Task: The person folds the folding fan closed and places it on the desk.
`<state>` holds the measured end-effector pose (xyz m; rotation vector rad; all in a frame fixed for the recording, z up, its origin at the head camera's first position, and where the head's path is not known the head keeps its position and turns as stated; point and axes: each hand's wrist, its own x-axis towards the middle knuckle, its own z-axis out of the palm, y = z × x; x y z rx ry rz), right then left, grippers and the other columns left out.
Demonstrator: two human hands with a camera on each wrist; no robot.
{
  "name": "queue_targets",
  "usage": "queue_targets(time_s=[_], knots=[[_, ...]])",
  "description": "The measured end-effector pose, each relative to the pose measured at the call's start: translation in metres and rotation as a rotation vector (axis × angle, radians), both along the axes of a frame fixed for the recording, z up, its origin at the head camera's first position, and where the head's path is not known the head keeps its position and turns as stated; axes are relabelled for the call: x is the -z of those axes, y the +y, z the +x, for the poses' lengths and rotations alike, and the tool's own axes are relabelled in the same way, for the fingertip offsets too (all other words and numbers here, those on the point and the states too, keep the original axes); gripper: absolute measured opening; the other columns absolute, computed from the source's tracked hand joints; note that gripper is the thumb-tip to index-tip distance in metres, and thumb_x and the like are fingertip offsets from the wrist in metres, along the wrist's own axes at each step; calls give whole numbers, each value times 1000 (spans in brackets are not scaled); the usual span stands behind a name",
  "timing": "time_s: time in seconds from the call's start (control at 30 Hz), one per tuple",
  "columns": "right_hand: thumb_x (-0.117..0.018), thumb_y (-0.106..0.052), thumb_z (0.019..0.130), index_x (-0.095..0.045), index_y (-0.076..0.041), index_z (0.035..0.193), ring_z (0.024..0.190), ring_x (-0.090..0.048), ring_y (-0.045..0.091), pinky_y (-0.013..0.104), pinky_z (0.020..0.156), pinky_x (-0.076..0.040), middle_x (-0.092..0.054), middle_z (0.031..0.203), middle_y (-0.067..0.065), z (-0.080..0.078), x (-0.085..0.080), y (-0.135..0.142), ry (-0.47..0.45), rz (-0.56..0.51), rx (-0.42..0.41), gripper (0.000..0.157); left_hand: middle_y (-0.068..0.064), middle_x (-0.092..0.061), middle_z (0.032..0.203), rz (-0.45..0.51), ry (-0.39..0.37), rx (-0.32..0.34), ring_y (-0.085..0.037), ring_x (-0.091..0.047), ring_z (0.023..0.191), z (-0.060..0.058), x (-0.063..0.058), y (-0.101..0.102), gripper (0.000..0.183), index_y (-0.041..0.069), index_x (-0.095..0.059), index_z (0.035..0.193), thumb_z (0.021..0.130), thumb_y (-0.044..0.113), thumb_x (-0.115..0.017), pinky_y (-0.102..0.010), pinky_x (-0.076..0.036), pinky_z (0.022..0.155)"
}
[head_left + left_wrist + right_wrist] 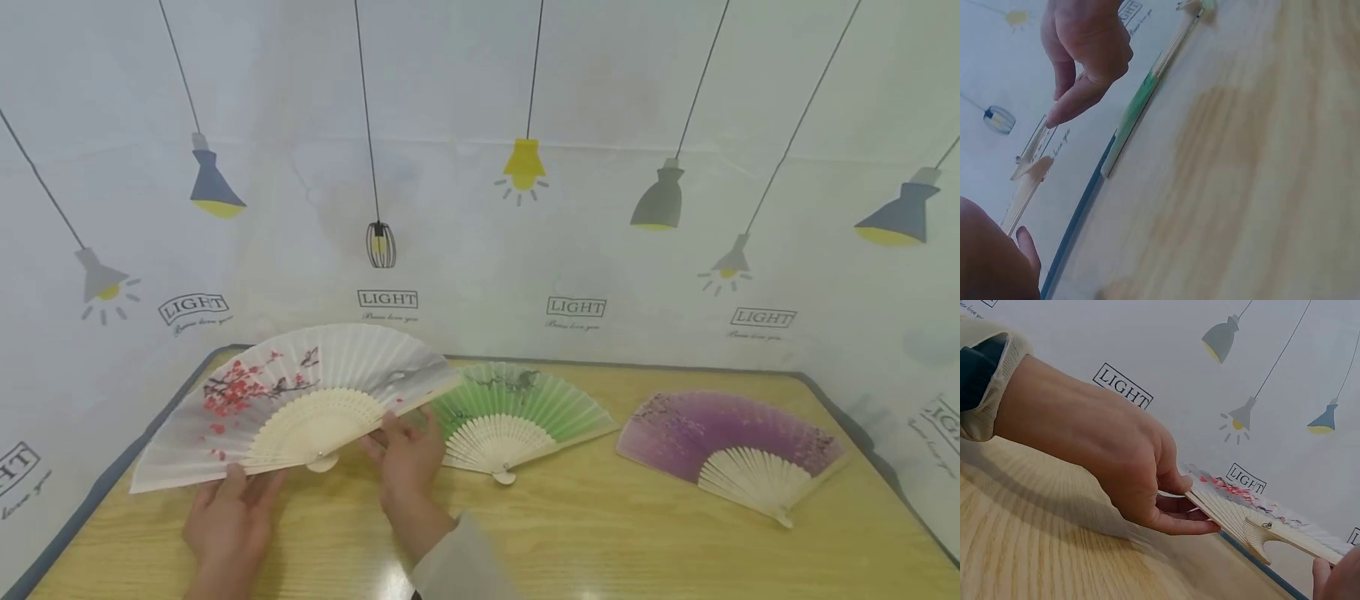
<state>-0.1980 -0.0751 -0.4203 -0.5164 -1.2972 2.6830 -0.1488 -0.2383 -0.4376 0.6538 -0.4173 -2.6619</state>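
A white folding fan [360,358] with red blossoms and pale wooden ribs is spread wide, raised over the left part of the table. My left hand [232,521] pinches its left outer rib, thumb on top and fingers beneath. The right outer rib is pinched by my right hand [408,467], also seen from the side in the right wrist view. Between the hands, the pivot end of the ribs shows. In the left wrist view the fan [1029,178] appears nearly edge-on. A spread green fan [517,400] lies just right of my right hand, partly overlapped by the white one.
Farther right, a purple folding fan [675,433] lies spread on the wooden table [600,542]. Behind the table's dark-edged back rises a white cloth backdrop [465,250] printed with hanging lamps, which also closes off both sides.
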Motion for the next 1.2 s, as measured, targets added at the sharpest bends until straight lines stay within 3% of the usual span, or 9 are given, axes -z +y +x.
queue_targets(time_s=[0.13,0.4,0.63,0.83,0.97,1.2], knots=[[-62,0,91,-38,-6,133,76,-66,29,39,69,-61,-58,93,19,-4,-1,18,46,4,50,49,-14,-66,97,-40,32,11,-31,-67,85,-8,-6,21,20,3,-59,111,92,0,-57,-47,-58,78],[-62,-2,92,-36,-8,133,79,-66,29,41,72,-60,-56,91,18,-10,-2,54,76,57,109,48,-13,-68,96,-136,-21,43,-29,-68,86,-22,-18,56,28,4,-57,113,89,-10,-58,-46,-54,86],[-62,-2,92,-33,-6,135,83,-65,31,40,77,-59,-55,102,23,-12,-4,85,97,56,140,52,-11,-67,98,-218,-16,131,-28,-67,89,-28,-29,84,30,7,-51,119,92,-5,-56,-43,-54,89],[-64,-4,92,-36,-6,135,85,-66,30,39,77,-59,-55,109,24,-13,-6,115,46,74,198,52,-7,-63,98,-242,-40,226,-23,-66,89,-33,-34,111,30,10,-47,120,93,-1,-56,-39,-51,94],[-63,-5,92,-35,-7,136,83,-67,29,38,75,-60,-55,110,23,-13,-6,132,16,112,227,51,-8,-59,102,-252,-38,249,-23,-65,87,-38,-36,127,25,9,-48,118,96,1,-53,-39,-53,93],[-62,-4,93,-33,-5,133,83,-66,28,37,75,-60,-55,107,23,-11,-8,159,55,155,261,49,-9,-54,109,-292,-55,273,-22,-64,88,-42,-39,152,20,8,-49,118,98,6,-51,-39,-54,91]])
